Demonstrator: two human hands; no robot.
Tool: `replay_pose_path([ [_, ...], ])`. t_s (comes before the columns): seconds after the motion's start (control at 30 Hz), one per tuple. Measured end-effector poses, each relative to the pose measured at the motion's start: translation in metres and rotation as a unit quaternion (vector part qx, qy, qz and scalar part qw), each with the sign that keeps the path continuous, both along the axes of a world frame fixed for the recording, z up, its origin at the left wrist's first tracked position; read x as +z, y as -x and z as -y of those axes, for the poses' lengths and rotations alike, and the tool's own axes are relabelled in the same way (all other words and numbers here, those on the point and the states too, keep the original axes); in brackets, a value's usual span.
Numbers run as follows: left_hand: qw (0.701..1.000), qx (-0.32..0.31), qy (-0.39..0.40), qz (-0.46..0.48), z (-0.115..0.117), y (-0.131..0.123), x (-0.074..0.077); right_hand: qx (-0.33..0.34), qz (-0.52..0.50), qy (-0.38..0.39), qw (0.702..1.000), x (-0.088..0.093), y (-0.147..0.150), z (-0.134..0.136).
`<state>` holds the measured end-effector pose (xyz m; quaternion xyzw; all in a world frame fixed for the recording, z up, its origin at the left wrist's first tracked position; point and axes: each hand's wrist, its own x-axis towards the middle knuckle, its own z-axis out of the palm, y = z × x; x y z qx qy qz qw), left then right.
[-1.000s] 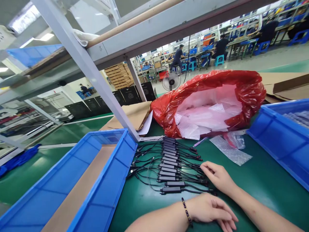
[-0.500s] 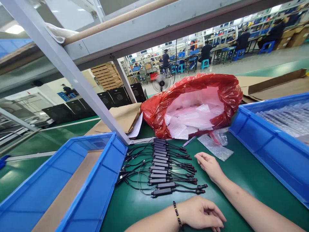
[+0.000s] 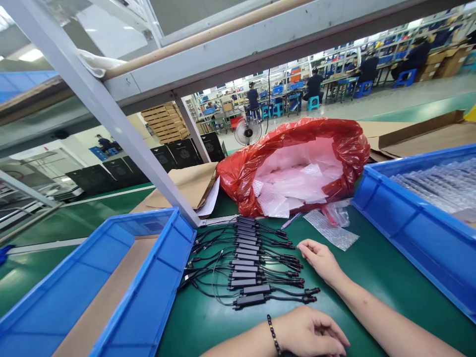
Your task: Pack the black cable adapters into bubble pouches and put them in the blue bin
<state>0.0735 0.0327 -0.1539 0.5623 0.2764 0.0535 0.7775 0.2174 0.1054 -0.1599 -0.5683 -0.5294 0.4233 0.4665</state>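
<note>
Adapter units [image 3: 248, 263], small black bars with a thin lead at each end, lie in a tidy column at the centre of the frame on the green table [image 3: 379, 277], stacked from the lower centre toward the upper centre. Each bar's long axis runs left to right across the picture, so the leads trail toward the left edge on one side, and the red-tipped plugs [image 3: 297, 265] point toward the right on the other. The right hand [image 3: 322, 260] rests on the table just to the right of the column, palm down, fingers loosely curled and holding nothing; its fingertips lie just beside the plug ends of the middle rows, and whether they touch cannot be told. The left hand [image 3: 310, 334] sits at the lower centre of the frame, below the nearest bar and apart from it, fingers relaxed and empty, with a beaded bracelet [image 3: 273, 334] on the wrist. The right hand is therefore the nearer one to the plug ends, and the column lies to its left. A blue bin [image 3: 148, 307] lined with cardboard occupies the lower left, a second blue bin [image 3: 412, 233] holding clear packets the right edge. A red plastic bag [image 3: 260, 163] of clear pouches lies beyond the column at upper centre, with loose bubble wrap [image 3: 330, 230] just right of it.
</note>
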Motion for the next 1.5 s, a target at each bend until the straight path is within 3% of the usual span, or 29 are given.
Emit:
replay_pose_path([
  [0.47,1.000,0.004,0.001,-0.014,0.000,0.000,0.001,0.017,0.059,-0.027,0.998,0.005,0.002,0.001],
  [0.67,1.000,0.004,-0.012,-0.024,0.000,0.000,0.007,0.018,0.054,-0.033,0.998,0.004,0.002,0.001],
  [1.5,1.000,0.006,0.008,-0.016,0.001,-0.003,0.006,0.030,0.075,-0.048,0.996,0.012,0.004,0.004],
])
